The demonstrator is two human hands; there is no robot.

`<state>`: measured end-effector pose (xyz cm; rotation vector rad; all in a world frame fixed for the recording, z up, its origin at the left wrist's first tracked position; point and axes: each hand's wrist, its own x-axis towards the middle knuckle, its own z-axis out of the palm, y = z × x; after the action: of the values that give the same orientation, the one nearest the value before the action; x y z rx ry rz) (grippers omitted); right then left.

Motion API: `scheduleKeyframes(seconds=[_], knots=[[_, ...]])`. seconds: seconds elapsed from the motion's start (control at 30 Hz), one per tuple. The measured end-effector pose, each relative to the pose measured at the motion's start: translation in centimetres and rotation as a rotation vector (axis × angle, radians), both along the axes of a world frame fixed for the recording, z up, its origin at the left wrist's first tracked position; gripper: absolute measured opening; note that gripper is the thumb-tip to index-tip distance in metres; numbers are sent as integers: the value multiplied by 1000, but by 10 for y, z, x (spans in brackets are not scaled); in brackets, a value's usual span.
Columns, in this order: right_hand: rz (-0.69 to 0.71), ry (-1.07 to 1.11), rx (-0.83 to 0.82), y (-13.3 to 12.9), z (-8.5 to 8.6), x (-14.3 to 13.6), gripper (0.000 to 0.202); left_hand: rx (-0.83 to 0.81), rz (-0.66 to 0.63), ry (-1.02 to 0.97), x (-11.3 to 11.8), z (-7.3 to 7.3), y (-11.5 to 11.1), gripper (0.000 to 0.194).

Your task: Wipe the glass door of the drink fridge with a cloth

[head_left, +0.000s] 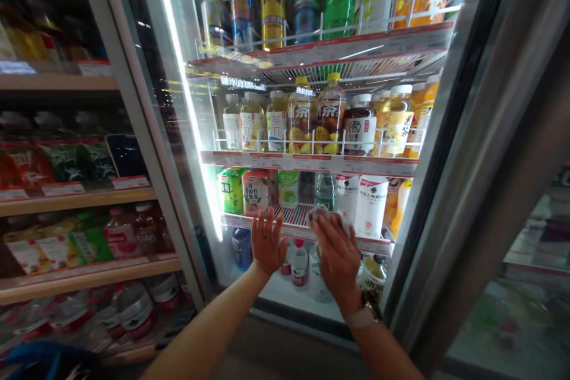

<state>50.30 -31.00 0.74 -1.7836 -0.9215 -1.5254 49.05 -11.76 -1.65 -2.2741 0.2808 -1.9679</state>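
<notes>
A glass cooler door (285, 303) stands in front of me, with lit shelves of drinks behind it. My left hand (268, 243) lies flat against the glass, fingers spread, holding nothing. To its right, my right hand (336, 252) presses a crumpled pale cloth (318, 214) on the glass near the lower shelf edge. Its fingers are close together over the cloth, and a watch is on that wrist. Behind the hands are a red tea bottle (256, 192), a clear bottle (325, 190) and white bottles (372, 205).
Wooden shelves (80, 202) with bottles stand at the left. A metal door frame (467, 148) rises at the right. Upper cooler shelves (312, 163) hold several bottles and cans. A blurred blue object (40, 356) is at the lower left.
</notes>
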Motion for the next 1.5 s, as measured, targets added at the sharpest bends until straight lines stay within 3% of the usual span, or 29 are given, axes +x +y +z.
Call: scheduleKeyframes(seconds=[0.17,0.3,0.4,0.5,0.77,0.83,0.93,1.1,1.27,1.4,1.5], knots=[[93,-25,-272,28,-50,-9,59,10,15,-35,2,-2,2,57],[68,-42,-320,30,-65,-8,53,6,7,-37,3,-3,3,57],[37,-59,-340,22,-55,-7,50,-5,-26,-23,2,-2,2,57],[-36,-26,-260,6,-34,-4,53,-21,-28,-16,1,-2,1,58],[-246,-83,340,-55,29,17,58,-36,-21,-1,1,-4,0,63],[-281,-99,412,-61,36,20,57,-29,-18,2,0,-4,-1,64],[-250,-101,376,-57,36,21,55,-38,-20,11,-1,-3,-2,64],[-131,-52,178,-27,14,11,58,-48,-37,9,0,-4,-1,62],[-23,-13,-150,4,-32,-4,61,-55,-8,35,1,-8,1,60],[63,-57,-301,18,-71,-8,60,-35,22,31,0,-7,1,63],[80,-101,-365,18,-83,-6,54,-24,2,16,-1,-4,1,63]])
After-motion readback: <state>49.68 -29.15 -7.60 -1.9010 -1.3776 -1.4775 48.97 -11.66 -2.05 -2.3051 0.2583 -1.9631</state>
